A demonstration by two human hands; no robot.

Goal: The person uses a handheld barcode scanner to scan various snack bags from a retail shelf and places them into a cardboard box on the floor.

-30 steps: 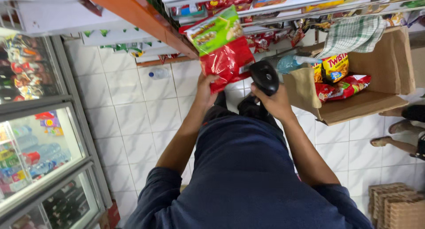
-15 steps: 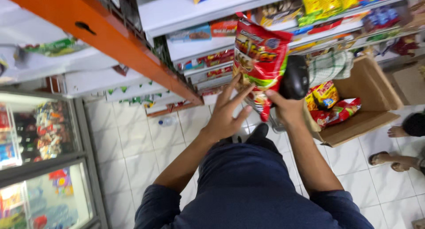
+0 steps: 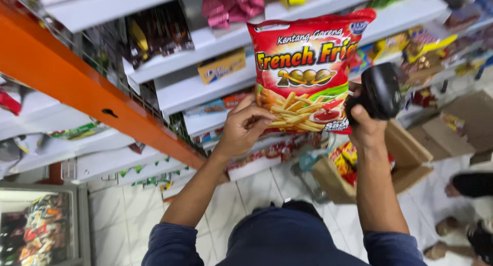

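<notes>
Crinkled foil catches the light on a red snack bag [image 3: 307, 70], a flat, pillow-shaped pouch with a serrated top edge and a picture of golden fries and a small dish of sauce on its lower half. It is held upright in mid-air at the centre of the view, in front of the white shelves [image 3: 205, 86]. The left hand [image 3: 245, 126] grasps it from the left, fingers curled on its lower left corner and thumb pressing the glossy front. The right hand [image 3: 365, 126] is clenched around a black handheld scanner [image 3: 381, 91], a rounded, matte plastic body with a smooth hood, sitting just beside the bag's lower right corner, about touching it.

On the near left, a thick orange steel beam [image 3: 77, 86] runs diagonally, smooth-painted, with a wire grid beside it. The shelves behind are flat white boards stacked in tiers, carrying dark glossy packets, pink wrapped sweets [image 3: 231, 4] and a small yellow carton [image 3: 222, 66]. Below right, an open brown cardboard box [image 3: 411, 158] with rough flaps stands on the floor, with red and yellow snack packets inside. The floor is square white glazed tile [image 3: 257, 189]. At far lower left is a glass-fronted cabinet [image 3: 41, 225] with colourful goods behind the pane. Dark blue fabric sleeves cover both forearms' upper parts.
</notes>
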